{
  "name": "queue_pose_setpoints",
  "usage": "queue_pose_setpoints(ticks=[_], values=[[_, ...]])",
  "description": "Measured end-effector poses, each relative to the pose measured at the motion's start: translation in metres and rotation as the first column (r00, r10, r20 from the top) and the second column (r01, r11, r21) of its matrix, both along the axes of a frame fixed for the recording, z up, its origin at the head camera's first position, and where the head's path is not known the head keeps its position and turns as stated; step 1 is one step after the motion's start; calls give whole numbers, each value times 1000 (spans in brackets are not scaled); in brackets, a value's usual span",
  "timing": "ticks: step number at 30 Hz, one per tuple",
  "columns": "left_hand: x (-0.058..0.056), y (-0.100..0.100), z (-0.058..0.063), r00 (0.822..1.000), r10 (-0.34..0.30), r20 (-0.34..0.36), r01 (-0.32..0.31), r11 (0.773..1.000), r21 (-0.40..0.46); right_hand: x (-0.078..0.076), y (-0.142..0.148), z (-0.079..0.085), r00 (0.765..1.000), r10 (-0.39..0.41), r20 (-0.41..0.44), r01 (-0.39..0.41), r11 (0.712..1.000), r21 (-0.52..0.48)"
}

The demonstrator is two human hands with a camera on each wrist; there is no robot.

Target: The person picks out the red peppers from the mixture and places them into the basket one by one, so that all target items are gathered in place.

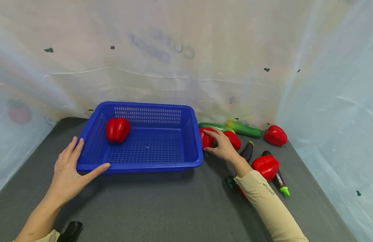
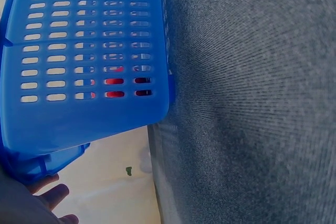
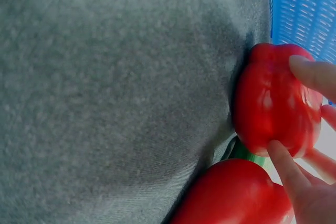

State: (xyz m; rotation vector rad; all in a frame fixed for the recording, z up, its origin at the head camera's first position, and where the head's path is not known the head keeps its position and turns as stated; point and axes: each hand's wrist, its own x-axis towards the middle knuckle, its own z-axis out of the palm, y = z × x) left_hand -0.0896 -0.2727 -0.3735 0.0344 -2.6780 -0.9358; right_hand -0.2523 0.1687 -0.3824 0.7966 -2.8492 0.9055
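A blue plastic basket with slotted walls sits on the dark grey table. One red bell pepper lies inside it, towards the left. My left hand rests at the basket's front left corner, fingers spread along the left rim and thumb on the front rim. Just outside the basket's right wall, my right hand holds another red bell pepper between thumb and fingers. Beside that one lies a further red bell pepper, partly behind the hand in the head view.
Behind the right hand lie a cucumber and a green-yellow vegetable. Further right are red bell peppers and dark eggplants, some partly under the right forearm. A pale plastic sheet hangs behind the table.
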Motion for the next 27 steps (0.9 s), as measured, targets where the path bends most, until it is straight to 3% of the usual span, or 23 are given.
queue_pose_setpoints(ticks=[9, 15, 27], values=[[0, 3, -1, 1000, 2, 16, -2, 1000, -4, 1, 5, 1, 1000, -2, -1, 2, 1000, -23], [1, 3, -2, 1000, -1, 5, 1, 1000, 3, -2, 10, 6, 1000, -2, 27, 5, 995, -96], [-1, 1, 1, 1000, 12, 17, -11, 1000, -11, -6, 12, 22, 999, 3, -33, -6, 993, -119]])
